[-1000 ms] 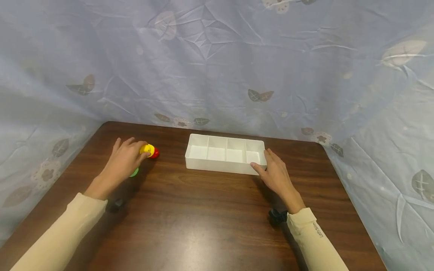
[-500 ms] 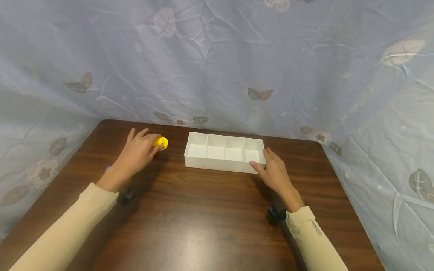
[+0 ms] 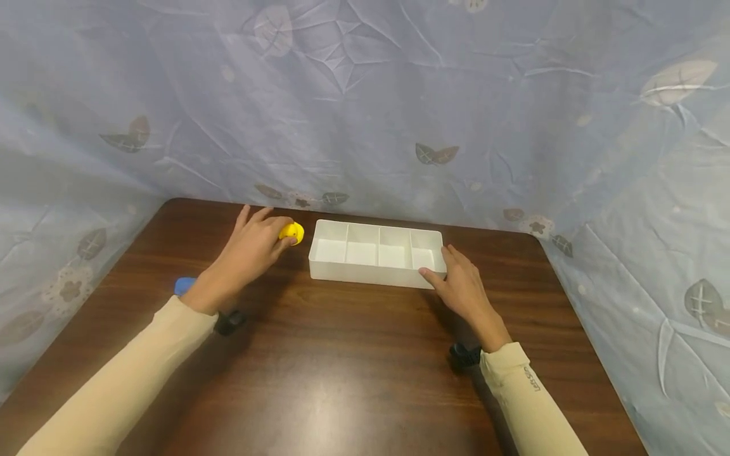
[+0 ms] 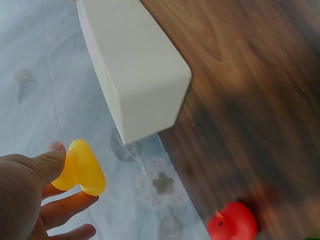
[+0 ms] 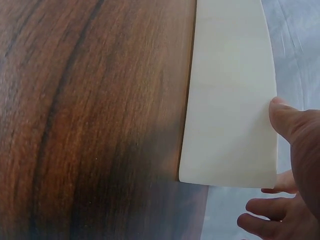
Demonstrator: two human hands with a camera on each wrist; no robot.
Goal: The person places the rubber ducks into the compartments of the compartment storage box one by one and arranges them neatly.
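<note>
My left hand (image 3: 248, 250) pinches a small yellow toy duck (image 3: 293, 234) between thumb and fingers, just left of a white box with several compartments (image 3: 365, 273). In the left wrist view the duck (image 4: 82, 167) is held apart from the box's end wall, its lower part toward the other fingers. At the box's right end, my right hand (image 3: 464, 288) grips the corner, thumb on the front rim and fingers at the end wall. The compartments hold nothing that shows.
A red toy duck (image 4: 234, 222) sits on the wooden table (image 3: 342, 354), hidden behind the left hand in the head view. Something blue (image 3: 184, 285) shows beside the left wrist. A patterned curtain (image 3: 365, 126) hangs behind the table and along its sides.
My left hand has carried the yellow duck up and to the right, away from the red one, toward the box. The blue thing has come into view. My right hand stays on the box.
</note>
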